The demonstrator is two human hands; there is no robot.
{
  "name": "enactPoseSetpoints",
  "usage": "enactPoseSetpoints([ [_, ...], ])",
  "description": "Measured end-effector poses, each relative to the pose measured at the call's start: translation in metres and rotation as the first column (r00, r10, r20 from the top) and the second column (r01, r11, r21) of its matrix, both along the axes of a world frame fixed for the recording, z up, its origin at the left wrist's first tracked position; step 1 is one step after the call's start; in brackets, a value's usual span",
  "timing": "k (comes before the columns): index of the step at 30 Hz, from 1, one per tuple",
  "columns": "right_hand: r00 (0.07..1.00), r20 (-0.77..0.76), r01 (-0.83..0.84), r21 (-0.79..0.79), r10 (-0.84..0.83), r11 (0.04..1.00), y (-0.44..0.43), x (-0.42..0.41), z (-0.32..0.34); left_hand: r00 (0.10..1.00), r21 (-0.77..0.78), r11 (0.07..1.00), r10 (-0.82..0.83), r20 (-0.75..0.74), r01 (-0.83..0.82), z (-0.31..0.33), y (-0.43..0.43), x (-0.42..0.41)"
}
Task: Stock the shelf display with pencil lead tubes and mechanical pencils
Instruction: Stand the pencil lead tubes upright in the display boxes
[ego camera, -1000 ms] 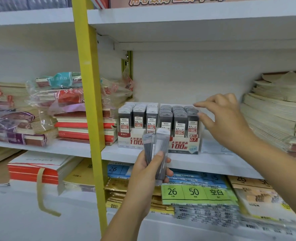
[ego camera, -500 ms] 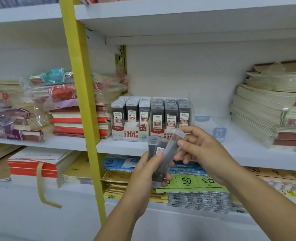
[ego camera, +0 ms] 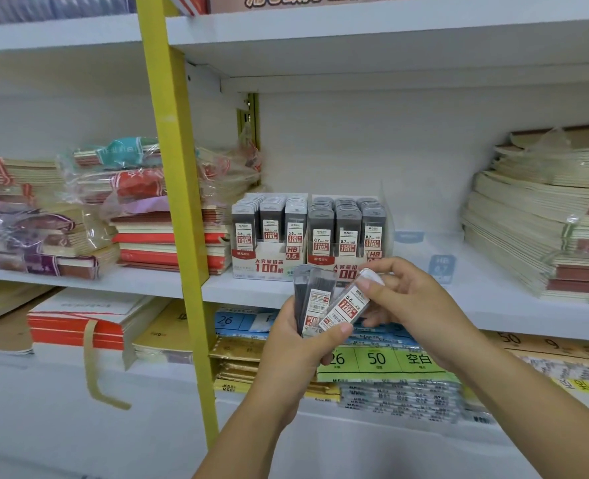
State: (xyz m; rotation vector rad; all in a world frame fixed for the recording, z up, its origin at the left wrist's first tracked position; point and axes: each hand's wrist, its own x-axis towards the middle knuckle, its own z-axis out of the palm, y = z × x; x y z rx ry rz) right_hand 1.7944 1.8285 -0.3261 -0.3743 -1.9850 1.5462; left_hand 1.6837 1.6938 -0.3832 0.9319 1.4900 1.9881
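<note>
My left hand (ego camera: 295,350) grips a small fan of dark pencil lead tubes (ego camera: 308,299) in front of the middle shelf. My right hand (ego camera: 414,299) pinches the clear cap end of one tube with a red and white label (ego camera: 346,307), tilted out of the fan to the right. On the white shelf (ego camera: 355,295) behind stand two display boxes of lead tubes, the 0.5 box (ego camera: 269,262) on the left and the 0.7 box (ego camera: 345,236) on the right, both filled with upright tubes. No mechanical pencils are in view.
A yellow upright post (ego camera: 172,167) stands left of the boxes. Wrapped notebook stacks (ego camera: 113,209) lie at the left, and a tall leaning stack of cream notebooks (ego camera: 541,219) fills the right. Blue shelf labels (ego camera: 441,267) stand right of the boxes. Label sheet packs (ego camera: 379,361) lie on the lower shelf.
My right hand came back from the 0.7 box down to the tubes in my left hand and took hold of one tube's top, tilting it out to the right.
</note>
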Motion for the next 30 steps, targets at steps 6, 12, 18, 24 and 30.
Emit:
enactPoseSetpoints([
  [6, 0.991, -0.119, 0.075, 0.116, -0.061, 0.99, -0.002, 0.003, 0.015, 0.999, 0.013, 0.999, -0.032, 0.043, 0.031, 0.003, 0.004, 0.001],
  [12, 0.962, -0.261, 0.171, 0.368, -0.075, 0.914, -0.01, -0.022, 0.075, 0.966, 0.05, 0.989, 0.126, 0.227, -0.141, 0.013, -0.004, -0.02],
  [18, 0.973, -0.196, 0.23, 0.766, -0.123, 0.6, -0.03, -0.085, 0.114, 0.941, 0.091, 0.954, 0.261, 0.217, -0.286, 0.015, -0.028, -0.056],
  [24, 0.98, 0.011, 0.095, 0.85, -0.198, 0.518, -0.027, -0.127, 0.11, 0.935, 0.077, 0.948, 0.288, 0.207, -0.309, 0.01, -0.045, -0.079],
  [30, 0.936, 0.026, 0.09, 0.947, -0.352, 0.308, -0.016, -0.148, 0.104, 0.935, 0.103, 0.946, 0.279, 0.217, -0.306, 0.009, -0.055, -0.089],
])
